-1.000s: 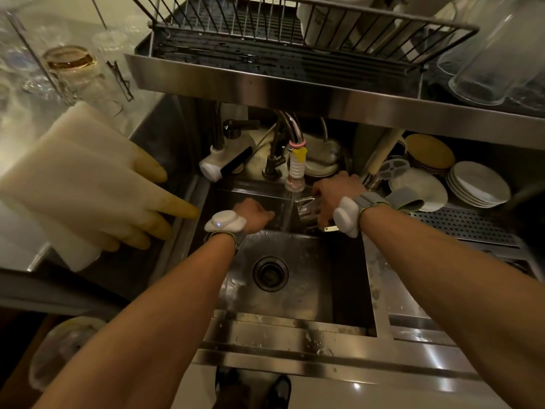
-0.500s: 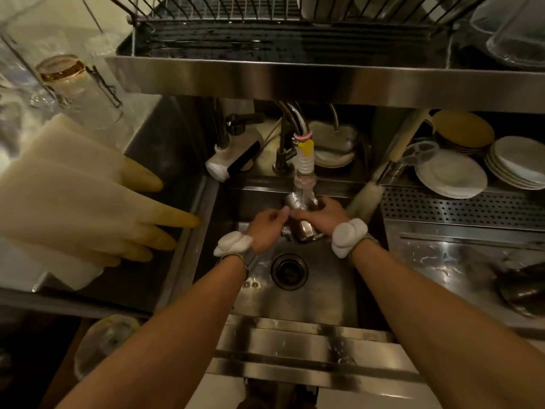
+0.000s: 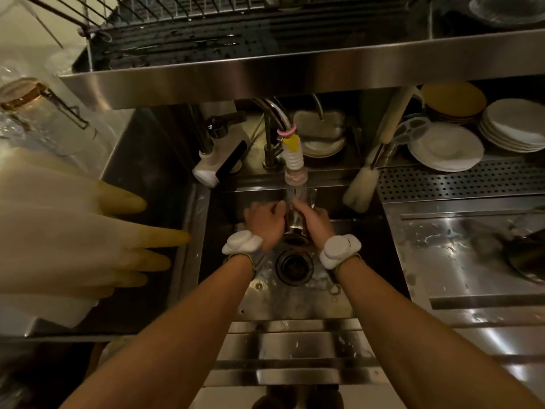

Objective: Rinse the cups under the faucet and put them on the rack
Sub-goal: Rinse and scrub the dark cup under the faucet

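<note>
A small shiny metal cup (image 3: 295,221) sits between both hands directly under the faucet nozzle (image 3: 295,175), with water streaming onto it. My left hand (image 3: 264,221) grips its left side and my right hand (image 3: 314,221) grips its right side; the hands hide most of the cup. This happens over the steel sink (image 3: 265,302), just behind the drain (image 3: 294,267). The wire dish rack (image 3: 206,33) stands on the steel shelf above the sink.
Pale rubber gloves (image 3: 73,231) hang over the sink's left edge. A bottle brush (image 3: 361,184) leans at the right rear. Stacked plates (image 3: 448,147) sit on the perforated drainboard at right. A glass jar (image 3: 35,110) stands at far left.
Both hands came together from apart and moved the cup under the nozzle; water now runs over it. The view has tilted down slightly.
</note>
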### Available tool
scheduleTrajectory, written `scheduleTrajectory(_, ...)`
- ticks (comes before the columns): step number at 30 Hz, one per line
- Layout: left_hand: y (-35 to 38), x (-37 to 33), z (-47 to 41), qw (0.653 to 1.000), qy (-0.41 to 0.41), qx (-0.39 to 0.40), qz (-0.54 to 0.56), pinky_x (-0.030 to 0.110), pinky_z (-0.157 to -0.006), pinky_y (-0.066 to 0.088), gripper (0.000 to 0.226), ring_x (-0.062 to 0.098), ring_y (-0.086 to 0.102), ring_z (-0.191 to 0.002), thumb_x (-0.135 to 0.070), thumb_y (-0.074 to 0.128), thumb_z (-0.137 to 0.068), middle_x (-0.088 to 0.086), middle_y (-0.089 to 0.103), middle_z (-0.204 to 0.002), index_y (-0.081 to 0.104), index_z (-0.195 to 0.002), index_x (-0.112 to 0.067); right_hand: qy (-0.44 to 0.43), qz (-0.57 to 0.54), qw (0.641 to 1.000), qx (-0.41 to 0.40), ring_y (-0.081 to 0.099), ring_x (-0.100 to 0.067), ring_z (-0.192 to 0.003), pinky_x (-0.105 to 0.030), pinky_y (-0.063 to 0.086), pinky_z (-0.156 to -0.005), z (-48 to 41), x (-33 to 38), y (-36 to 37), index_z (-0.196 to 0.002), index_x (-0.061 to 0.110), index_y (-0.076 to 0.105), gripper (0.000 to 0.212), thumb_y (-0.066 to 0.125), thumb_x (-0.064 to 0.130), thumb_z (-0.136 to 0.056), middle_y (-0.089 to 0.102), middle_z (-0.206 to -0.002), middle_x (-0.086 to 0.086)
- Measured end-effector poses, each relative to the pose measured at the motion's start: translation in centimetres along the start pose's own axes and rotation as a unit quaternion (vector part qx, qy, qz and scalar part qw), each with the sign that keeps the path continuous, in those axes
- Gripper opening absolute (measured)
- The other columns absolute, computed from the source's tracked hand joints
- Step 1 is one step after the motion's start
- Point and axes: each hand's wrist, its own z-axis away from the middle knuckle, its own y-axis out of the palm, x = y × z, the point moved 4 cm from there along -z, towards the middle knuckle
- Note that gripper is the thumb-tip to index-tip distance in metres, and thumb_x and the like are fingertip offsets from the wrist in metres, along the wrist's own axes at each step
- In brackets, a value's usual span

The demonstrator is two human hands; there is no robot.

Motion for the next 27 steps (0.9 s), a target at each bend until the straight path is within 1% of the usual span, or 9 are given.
scheduleTrajectory(4, 0.8, 0.6, -0.5, 0.952, -0.06, 0.061, 0.295, 0.05, -0.104, 0.042, 0.051, 0.032, 0.05, -0.123, -0.045, 0.04, -0.098, 0.012, 0.047, -0.14, 0.035, -0.14, -0.017, -0.053, 0.129, 0.99, -0.002, 0.066, -0.023, -0.099, -0.036, 0.055, -0.089, 0.4, 1.3, 1.0, -0.13, 0.012, 0.049, 0.09, 0.077, 0.058, -0.058, 0.065, -0.119, -0.006)
scheduleTrajectory(7, 2.0, 0.7, -0.6, 0.877, -0.133, 0.134, 0.443, 0.053, -0.099, 0.046, 0.067, 0.034, 0.056, -0.118, -0.058, 0.045, -0.091, 0.013, 0.051, -0.138, 0.029, -0.145, -0.022, -0.096, 0.25, 0.963, -0.024, 0.065, -0.024, -0.102, -0.031, 0.051, -0.086, 0.6, 3.0, 1.0, -0.12, 0.013, 0.058, 0.056, 0.068, 0.05, -0.079, 0.065, -0.114, -0.005)
scheduleTrajectory(10, 2.6, 0.9, -0.2, 0.831, -0.163, 0.146, 0.511, 0.051, -0.093, 0.05, 0.063, 0.033, 0.06, -0.11, -0.058, 0.05, -0.088, 0.01, 0.057, -0.128, 0.035, -0.138, -0.023, -0.112, 0.294, 0.949, -0.039, 0.064, -0.025, -0.103, -0.036, 0.05, -0.093, 0.2, 4.0, 0.9, -0.116, 0.016, 0.06, 0.046, 0.058, 0.05, -0.086, 0.066, -0.115, -0.006)
scheduleTrajectory(14, 2.1, 0.0, -1.2, 0.875, -0.124, 0.119, 0.452, 0.034, -0.079, 0.051, 0.059, 0.026, 0.058, -0.108, -0.056, 0.035, -0.095, 0.007, 0.055, -0.131, 0.039, -0.138, -0.017, -0.078, 0.289, 0.952, -0.06, 0.06, -0.032, -0.108, -0.039, 0.046, -0.095, -0.5, 4.1, 0.1, -0.117, 0.012, 0.061, 0.043, 0.047, 0.044, -0.092, 0.063, -0.118, -0.012)
scheduleTrajectory(17, 2.0, 0.7, -2.2, 0.915, -0.093, 0.076, 0.385, 0.045, -0.099, 0.048, 0.06, 0.027, 0.058, -0.116, -0.066, 0.035, -0.089, 0.004, 0.059, -0.131, 0.053, -0.13, -0.026, -0.041, 0.226, 0.971, -0.061, 0.061, -0.037, -0.104, -0.05, 0.053, -0.085, -0.8, 3.9, -0.6, -0.118, 0.007, 0.06, 0.042, 0.043, 0.039, -0.095, 0.062, -0.116, -0.019)
scheduleTrajectory(20, 1.3, 1.0, -2.0, 0.906, -0.106, 0.032, 0.408, 0.049, -0.1, 0.047, 0.07, 0.024, 0.059, -0.113, -0.063, 0.061, -0.075, -0.002, 0.062, -0.121, 0.052, -0.132, -0.023, 0.016, 0.131, 0.991, -0.034, 0.061, -0.023, -0.078, -0.034, 0.051, -0.06, -0.8, 3.2, -1.1, -0.112, 0.013, 0.061, 0.045, 0.052, 0.051, -0.09, 0.063, -0.097, -0.01)
scheduleTrajectory(22, 1.2, 1.0, -2.0, 0.886, -0.126, 0.035, 0.444, 0.045, -0.096, 0.051, 0.062, 0.023, 0.061, -0.105, -0.042, 0.073, -0.078, 0.0, 0.061, -0.109, 0.052, -0.13, -0.014, 0.016, 0.116, 0.993, 0.005, 0.059, -0.015, -0.073, -0.027, 0.046, -0.055, -0.7, 2.6, -1.2, -0.111, 0.016, 0.058, 0.045, 0.057, 0.053, -0.086, 0.063, -0.089, -0.004)
scheduleTrajectory(25, 1.2, 0.7, -2.2, 0.862, -0.122, 0.025, 0.492, 0.038, -0.082, 0.057, 0.026, 0.028, 0.068, -0.092, -0.021, 0.076, -0.078, 0.012, 0.07, -0.1, 0.067, -0.1, -0.011, -0.006, 0.076, 0.996, 0.041, 0.062, -0.015, -0.072, -0.022, 0.047, -0.051, -1.0, 1.9, -1.4, -0.111, 0.011, 0.06, 0.038, 0.061, 0.041, -0.087, 0.065, -0.086, -0.005)
scheduleTrajectory(27, 0.9, 0.3, -2.3, 0.851, -0.105, 0.008, 0.515, 0.031, -0.072, 0.056, 0.023, 0.027, 0.067, -0.09, -0.01, 0.072, -0.08, 0.012, 0.07, -0.098, 0.068, -0.103, -0.012, -0.007, 0.046, 0.998, 0.05, 0.065, -0.021, -0.078, -0.025, 0.052, -0.056, -1.1, 1.4, -1.3, -0.098, 0.012, 0.064, 0.029, 0.059, 0.039, -0.087, 0.069, -0.092, -0.01)
